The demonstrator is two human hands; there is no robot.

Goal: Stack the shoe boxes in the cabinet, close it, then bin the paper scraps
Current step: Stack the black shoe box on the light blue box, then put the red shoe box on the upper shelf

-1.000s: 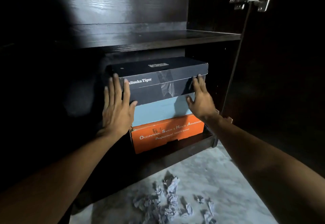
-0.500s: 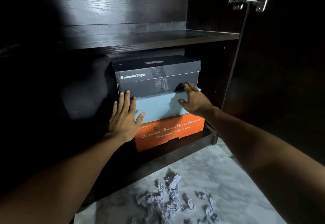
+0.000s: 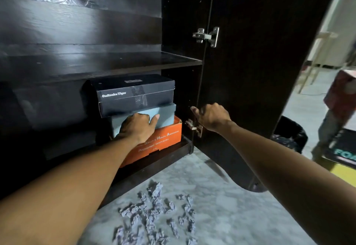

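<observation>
Dark cabinet [image 3: 115,60] holds three stacked shoe boxes; left hand [image 3: 137,127] presses the blue box [image 3: 165,114] with curled fingers, right hand [image 3: 212,117] loosely curled, empty, right of them

Pale marble-look floor [image 3: 240,206]. Far right, blurred: red box-like object [image 3: 341,90], wooden legs [image 3: 316,67], possibly chair.
</observation>
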